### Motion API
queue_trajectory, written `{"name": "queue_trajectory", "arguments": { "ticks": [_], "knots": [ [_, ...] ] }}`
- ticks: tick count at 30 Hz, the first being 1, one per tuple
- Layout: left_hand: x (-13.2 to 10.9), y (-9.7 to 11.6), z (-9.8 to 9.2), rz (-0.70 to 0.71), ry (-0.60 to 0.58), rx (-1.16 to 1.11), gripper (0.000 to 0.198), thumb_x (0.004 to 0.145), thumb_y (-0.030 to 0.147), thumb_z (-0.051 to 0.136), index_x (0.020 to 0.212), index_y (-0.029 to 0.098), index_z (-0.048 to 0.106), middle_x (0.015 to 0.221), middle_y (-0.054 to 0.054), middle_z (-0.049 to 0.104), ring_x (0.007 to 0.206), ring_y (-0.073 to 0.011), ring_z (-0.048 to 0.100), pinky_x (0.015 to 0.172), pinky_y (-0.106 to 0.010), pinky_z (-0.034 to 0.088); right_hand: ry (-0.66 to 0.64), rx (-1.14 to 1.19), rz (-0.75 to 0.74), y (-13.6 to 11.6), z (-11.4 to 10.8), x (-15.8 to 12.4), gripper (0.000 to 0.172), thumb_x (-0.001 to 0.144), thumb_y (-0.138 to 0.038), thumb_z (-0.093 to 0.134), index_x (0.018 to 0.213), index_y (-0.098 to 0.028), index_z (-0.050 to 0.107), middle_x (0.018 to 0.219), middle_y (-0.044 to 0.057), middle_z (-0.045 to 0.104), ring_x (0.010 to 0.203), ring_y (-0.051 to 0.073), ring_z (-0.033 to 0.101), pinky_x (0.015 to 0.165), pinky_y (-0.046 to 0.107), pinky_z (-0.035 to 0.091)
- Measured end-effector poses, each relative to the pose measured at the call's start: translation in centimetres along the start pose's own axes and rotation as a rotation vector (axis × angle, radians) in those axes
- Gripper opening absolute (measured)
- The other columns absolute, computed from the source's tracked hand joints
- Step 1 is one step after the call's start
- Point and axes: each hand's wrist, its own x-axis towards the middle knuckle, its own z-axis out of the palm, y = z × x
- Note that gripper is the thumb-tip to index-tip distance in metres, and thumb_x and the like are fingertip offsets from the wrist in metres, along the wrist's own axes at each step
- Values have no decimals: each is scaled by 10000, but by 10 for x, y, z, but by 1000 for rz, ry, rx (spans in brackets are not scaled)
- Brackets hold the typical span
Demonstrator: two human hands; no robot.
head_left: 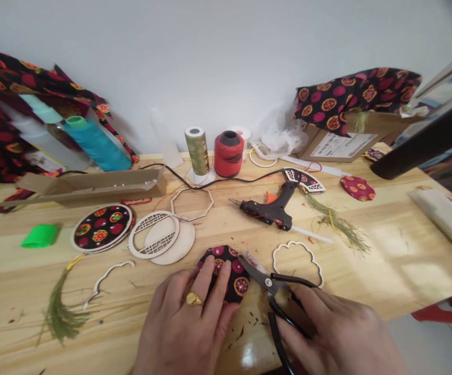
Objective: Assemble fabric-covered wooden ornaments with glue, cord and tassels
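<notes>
You are working at a pine desk (370, 284) strewn with craft pieces. Your left hand (181, 325) is pressing flat, fingers spread, on a patch of black floral fabric (235, 281), which is lying on the desk between your hands. Your right hand (335, 333) is grasping black-handled scissors (268, 284), their blades resting at the patch's edge. One fabric-faced disc (102, 227) is looking finished, while a lattice-cut wooden ring (155, 245) and a cloud-shaped wooden frame (296, 242) are remaining uncovered.
</notes>
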Motion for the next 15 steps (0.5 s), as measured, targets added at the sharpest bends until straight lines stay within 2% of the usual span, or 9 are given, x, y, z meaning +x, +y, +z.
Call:
{"name": "queue_trajectory", "arguments": {
  "ticks": [3, 9, 15],
  "knots": [
    [-1, -1, 0, 25, -24, 26, 417, 904, 336, 549, 1282, 164, 592, 1288, -116, 641, 986, -299, 629, 772, -448, 518, -29, 14, 6, 1, 0, -1, 147, 891, -317, 538, 858, -193, 609, 713, 42, 715, 589, 199, 710, 498, 256, 548],
    [0, 0, -1, 8, 33, 9, 403, 899, 342, 543, 1248, 155, 620, 1249, -113, 662, 941, -294, 622, 749, -442, 515, -60, 5, -4, 1, 0, 0, 122, 893, -309, 549, 864, -201, 597, 723, 26, 712, 605, 204, 711, 495, 271, 547],
    [1, 0, 0, 12, 21, 1, 388, 899, 336, 552, 1232, 154, 633, 1242, -116, 668, 960, -298, 622, 752, -444, 505, -80, 1, -21, 3, 0, -3, 153, 922, -326, 517, 874, -200, 588, 725, 28, 703, 602, 197, 706, 493, 261, 542]
  ]
}}
